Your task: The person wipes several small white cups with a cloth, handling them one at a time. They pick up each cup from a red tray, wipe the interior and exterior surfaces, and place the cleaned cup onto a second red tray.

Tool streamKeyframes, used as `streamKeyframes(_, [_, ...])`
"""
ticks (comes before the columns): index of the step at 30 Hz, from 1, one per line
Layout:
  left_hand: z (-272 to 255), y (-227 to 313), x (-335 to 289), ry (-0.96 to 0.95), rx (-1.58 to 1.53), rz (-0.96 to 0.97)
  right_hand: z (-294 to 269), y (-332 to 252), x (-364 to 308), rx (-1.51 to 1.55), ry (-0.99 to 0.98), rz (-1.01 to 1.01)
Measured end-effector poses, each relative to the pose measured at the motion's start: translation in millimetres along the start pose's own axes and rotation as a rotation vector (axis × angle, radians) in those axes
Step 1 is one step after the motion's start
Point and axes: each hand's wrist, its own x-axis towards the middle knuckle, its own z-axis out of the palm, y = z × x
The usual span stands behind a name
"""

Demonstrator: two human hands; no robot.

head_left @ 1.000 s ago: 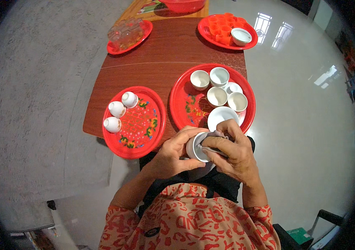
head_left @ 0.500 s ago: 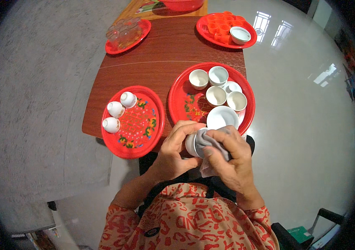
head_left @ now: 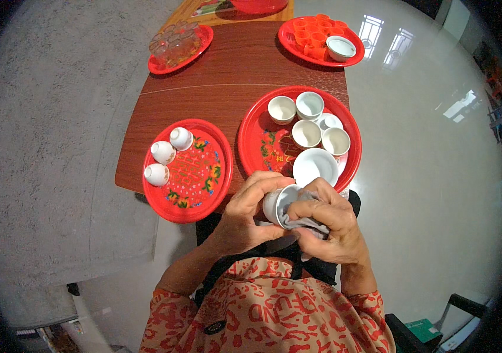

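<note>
My left hand (head_left: 247,210) is closed round a small white cup (head_left: 270,206), tilted so its mouth faces right. In my right hand (head_left: 334,226) a grey cloth (head_left: 308,222) is bunched, part of it pushed inside the cup's mouth. Just beyond my hands lies a large red tray (head_left: 251,138) bearing several white cups, mouths up, and a larger white bowl (head_left: 315,167). To the left, a smaller red tray (head_left: 204,200) with a flower pattern carries three white cups (head_left: 163,152) turned bottom up along its left side.
At the far left of the brown table (head_left: 215,100), a red tray (head_left: 206,42) holds several clear glasses (head_left: 174,42). Another red tray (head_left: 289,46) at the far right holds several orange cups (head_left: 315,32) and a white lidded bowl (head_left: 340,48). Shiny floor (head_left: 427,194) lies to the right.
My right hand has turned and shifted slightly right and down with the cloth, showing more of the cup's mouth. The left hand keeps its hold on the cup.
</note>
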Motion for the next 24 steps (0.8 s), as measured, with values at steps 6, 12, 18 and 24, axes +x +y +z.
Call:
streamKeyframes(6, [0, 0, -1, -0.026, -0.062, -0.013, -10, 6, -4, -0.084, 0.075, -0.114])
streamKeyframes(12, [-2, 4, 2, -0.030, 0.146, 0.045, 5, -3, 0, -0.534, 0.034, -0.049])
streamKeyframes(18, [-2, 5, 2, -0.100, 0.246, 0.074, 6, -3, -4, -0.610, -0.151, 0.038])
streamKeyframes(24, [-5, 1, 0, -0.122, 0.239, 0.087, 0, -2, -2, -0.436, -0.183, 0.017])
